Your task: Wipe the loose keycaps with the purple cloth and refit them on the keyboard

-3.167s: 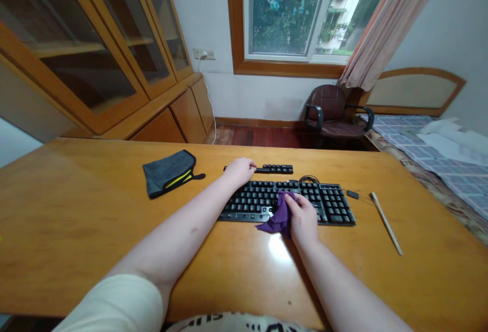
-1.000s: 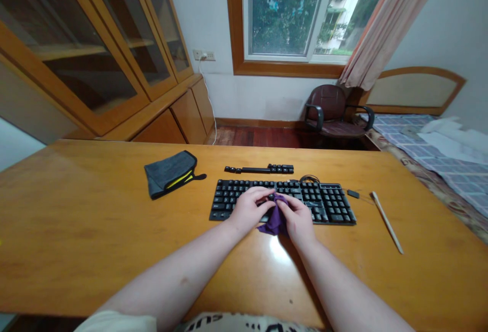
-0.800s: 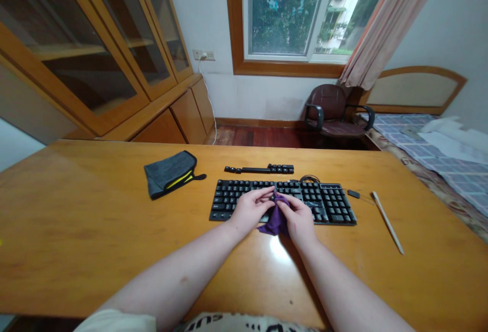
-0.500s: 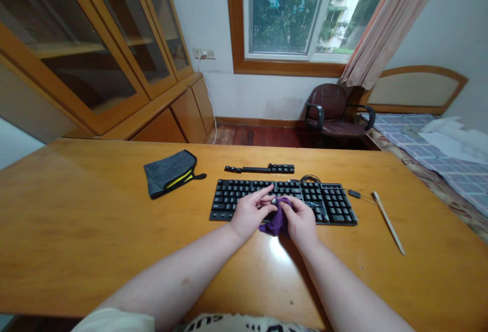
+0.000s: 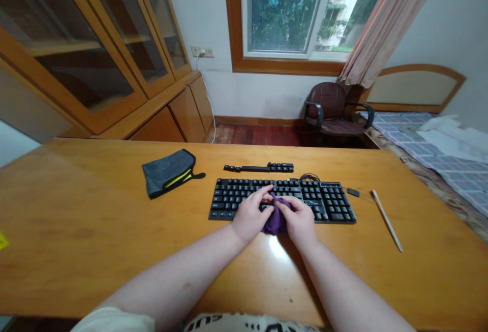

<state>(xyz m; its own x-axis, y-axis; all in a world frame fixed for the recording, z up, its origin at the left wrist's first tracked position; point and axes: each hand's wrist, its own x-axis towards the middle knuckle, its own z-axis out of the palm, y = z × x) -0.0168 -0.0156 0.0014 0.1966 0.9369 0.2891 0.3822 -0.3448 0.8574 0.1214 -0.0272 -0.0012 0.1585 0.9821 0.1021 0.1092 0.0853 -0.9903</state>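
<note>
A black keyboard (image 5: 328,205) lies on the wooden table (image 5: 76,220). Both hands meet over its front edge. My right hand (image 5: 299,220) is closed on a purple cloth (image 5: 272,222). My left hand (image 5: 251,215) is closed too, pinching something small into the cloth; the cloth hides it. A row of loose black keycaps (image 5: 263,168) lies just behind the keyboard.
A grey pouch with a yellow zip (image 5: 168,172) lies to the left of the keyboard. To the right lie a small black piece (image 5: 353,192) and a pale stick (image 5: 387,220). A brown chair (image 5: 331,111), a window and a bed stand beyond the table.
My left hand came back from the loose keycaps to the cloth. Over the last second both hands drew closer and the cloth bunched up between them.
</note>
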